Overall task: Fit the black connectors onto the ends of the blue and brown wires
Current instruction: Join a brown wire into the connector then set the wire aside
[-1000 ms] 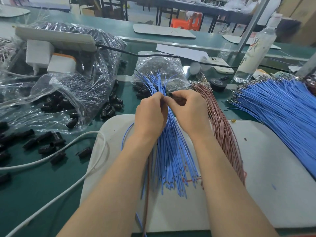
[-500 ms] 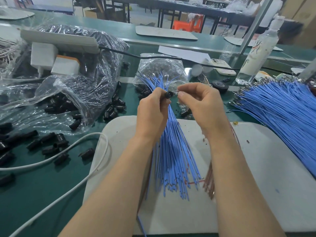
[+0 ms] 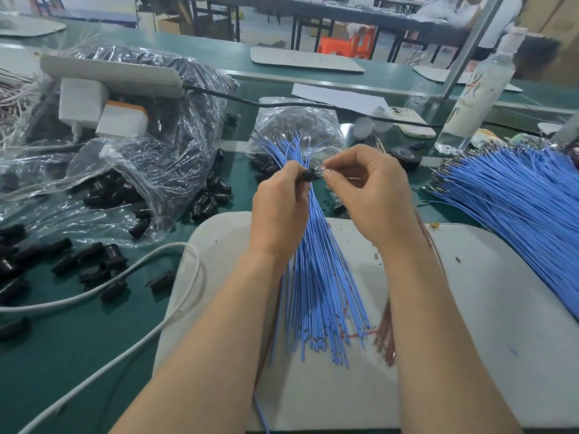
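Green bench [image 3: 78, 355] carrying a white work mat [image 3: 485, 339]. Left of mat: white cable [image 3: 175, 245], looped. Beyond mat, left: white power strip [image 3: 109, 72] with two adapters [image 3: 83, 103]. Beyond mat, right: black tape roll [image 3: 406, 156], white phone [image 3: 410, 120], paper sheet [image 3: 338, 95], clear bottle [image 3: 473, 92]. Far beyond mat: orange stool [image 3: 347, 43].

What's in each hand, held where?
Left hand grips the blue wires and pinches a black connector by its body; right hand seemingly pinches a wire end beside it.
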The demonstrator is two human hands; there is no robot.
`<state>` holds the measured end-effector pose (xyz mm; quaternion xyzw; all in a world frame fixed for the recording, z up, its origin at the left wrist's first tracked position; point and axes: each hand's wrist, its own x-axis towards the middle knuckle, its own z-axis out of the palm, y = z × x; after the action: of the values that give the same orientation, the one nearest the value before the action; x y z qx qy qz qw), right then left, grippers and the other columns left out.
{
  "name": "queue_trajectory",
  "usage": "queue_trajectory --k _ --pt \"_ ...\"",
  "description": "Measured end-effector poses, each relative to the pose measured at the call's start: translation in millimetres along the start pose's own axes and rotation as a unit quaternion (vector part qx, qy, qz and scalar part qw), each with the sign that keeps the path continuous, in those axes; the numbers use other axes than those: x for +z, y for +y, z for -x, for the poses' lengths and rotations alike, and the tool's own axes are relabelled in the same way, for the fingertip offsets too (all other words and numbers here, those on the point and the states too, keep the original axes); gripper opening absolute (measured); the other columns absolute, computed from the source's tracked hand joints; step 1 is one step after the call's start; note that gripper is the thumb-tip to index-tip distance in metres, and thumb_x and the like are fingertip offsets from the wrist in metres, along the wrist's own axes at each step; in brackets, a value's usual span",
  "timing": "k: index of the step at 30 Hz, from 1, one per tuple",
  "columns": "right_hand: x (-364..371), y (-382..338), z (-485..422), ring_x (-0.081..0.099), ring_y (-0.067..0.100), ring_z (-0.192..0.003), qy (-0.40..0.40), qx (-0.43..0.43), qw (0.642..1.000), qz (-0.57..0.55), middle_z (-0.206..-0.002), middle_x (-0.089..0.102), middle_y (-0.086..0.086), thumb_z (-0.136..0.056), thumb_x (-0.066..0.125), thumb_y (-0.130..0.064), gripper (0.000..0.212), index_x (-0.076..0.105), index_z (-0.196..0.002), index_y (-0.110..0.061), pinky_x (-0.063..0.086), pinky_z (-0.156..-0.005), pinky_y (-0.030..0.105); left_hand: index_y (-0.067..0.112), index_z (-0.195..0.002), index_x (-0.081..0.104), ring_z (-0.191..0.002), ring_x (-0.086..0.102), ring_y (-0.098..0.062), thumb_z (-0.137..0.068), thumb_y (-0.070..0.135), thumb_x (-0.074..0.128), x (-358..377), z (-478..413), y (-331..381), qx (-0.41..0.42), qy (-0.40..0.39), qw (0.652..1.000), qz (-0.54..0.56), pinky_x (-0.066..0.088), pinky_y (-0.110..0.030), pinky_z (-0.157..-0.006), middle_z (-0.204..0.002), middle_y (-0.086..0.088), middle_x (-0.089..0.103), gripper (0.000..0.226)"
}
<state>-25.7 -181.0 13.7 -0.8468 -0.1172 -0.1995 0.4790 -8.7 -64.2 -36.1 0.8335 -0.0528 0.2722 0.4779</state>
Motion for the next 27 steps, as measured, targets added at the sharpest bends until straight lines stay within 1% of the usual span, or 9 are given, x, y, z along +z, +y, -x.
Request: queue_trajectory --k 2,6,8,11,14,18,23,25,27 --pt "1 0 0 0.064 0.002 -0.074 0.006 -0.001 1.0 0.014 -0.079 0.067 -0.008 -0.085 0.066 -0.006 0.008 0.07 -0.09 -0.011 0.052 -0.077 0.018 0.006 -0.088 0.059 -0.075 0.053 -0.033 -0.093 0.006 0.051 -1 0 0 0.0 0.001 1.0 -0.008 0.045 -0.043 -0.068 -0.079 -0.009 0.064 0.01" --pt "4 1 -1 0.064 0.004 -0.073 0.008 0.001 1.0 0.03 -0.077 0.068 -0.007 -0.084 0.067 -0.007 0.008 0.071 -0.089 -0.012 0.053 -0.076 0.019 0.01 -0.086 0.06 -0.07 0.048 -0.025 -0.094 0.008 0.051 -1 1 -1 -0.006 0.002 1.0 -0.018 0.039 -0.036 -0.064 -0.077 -0.002 0.061 0.012" --pt "3 3 -2 0.064 0.003 -0.073 0.015 0.001 0.999 0.032 -0.076 0.067 -0.009 -0.084 0.067 -0.008 0.007 0.071 -0.088 -0.013 0.053 -0.076 0.019 0.008 -0.088 0.06 -0.073 0.052 -0.028 -0.094 0.009 0.051 -1 1 -1 -0.014 -0.001 1.0 -0.023 0.043 -0.038 -0.067 -0.08 -0.005 0.065 0.011" --pt "-6 12 -5 0.063 0.002 -0.074 0.079 0.025 0.996 0.017 -0.08 0.067 -0.009 -0.085 0.066 -0.009 0.009 0.07 -0.092 -0.012 0.054 -0.079 0.023 0.005 -0.092 0.061 -0.079 0.058 -0.033 -0.095 0.012 0.052 -2 0 -3 -0.024 -0.003 0.999 -0.026 0.048 -0.044 -0.073 -0.083 -0.009 0.067 0.012" --pt "-12 30 -8 0.061 0.006 -0.077 0.127 0.095 0.986 0.044 -0.086 0.068 -0.003 -0.086 0.063 -0.007 0.012 0.069 -0.095 -0.012 0.053 -0.083 0.026 0.005 -0.092 0.062 -0.078 0.061 -0.028 -0.094 0.014 0.055 -2 0 -4 -0.032 -0.001 0.999 -0.01 0.05 -0.042 -0.074 -0.081 -0.006 0.067 0.012" --pt "-7 50 -8 0.059 0.009 -0.087 0.089 0.168 0.976 0.104 -0.102 0.07 0.004 -0.088 0.057 -0.007 0.023 0.071 -0.105 -0.013 0.046 -0.082 0.019 0.006 -0.095 0.063 -0.078 0.063 -0.023 -0.091 0.015 0.061 -1 2 -3 -0.042 -0.011 0.999 0.025 0.052 -0.039 -0.078 -0.082 -0.002 0.068 0.01" --pt "0 52 -7 0.06 0.016 -0.107 0.031 0.16 0.98 0.111 -0.117 0.066 0.006 -0.09 0.047 0.0 0.036 0.065 -0.119 -0.011 0.045 -0.101 0.031 0.006 -0.092 0.062 -0.074 0.062 -0.025 -0.092 0.015 0.06 0 2 -5 -0.033 -0.015 0.999 0.013 0.052 -0.04 -0.073 -0.077 -0.004 0.067 0.009" --pt "-1 54 -7 0.059 0.013 -0.107 0.029 0.158 0.981 0.105 -0.118 0.065 0.004 -0.09 0.043 0.004 0.041 0.061 -0.123 -0.012 0.045 -0.1 0.028 0.007 -0.092 0.063 -0.073 0.061 -0.024 -0.092 0.015 0.059 0 2 -6 -0.035 -0.014 0.999 0.005 0.052 -0.039 -0.072 -0.076 -0.003 0.066 0.009" --pt "-5 57 -7 0.06 0.014 -0.102 0.058 0.164 0.977 0.121 -0.112 0.065 0.003 -0.088 0.043 0.005 0.041 0.063 -0.119 -0.013 0.047 -0.093 0.025 0.006 -0.092 0.064 -0.073 0.061 -0.025 -0.092 0.015 0.059 -1 2 -7 -0.036 -0.016 0.999 0.0 0.052 -0.037 -0.072 -0.077 -0.004 0.066 0.01"
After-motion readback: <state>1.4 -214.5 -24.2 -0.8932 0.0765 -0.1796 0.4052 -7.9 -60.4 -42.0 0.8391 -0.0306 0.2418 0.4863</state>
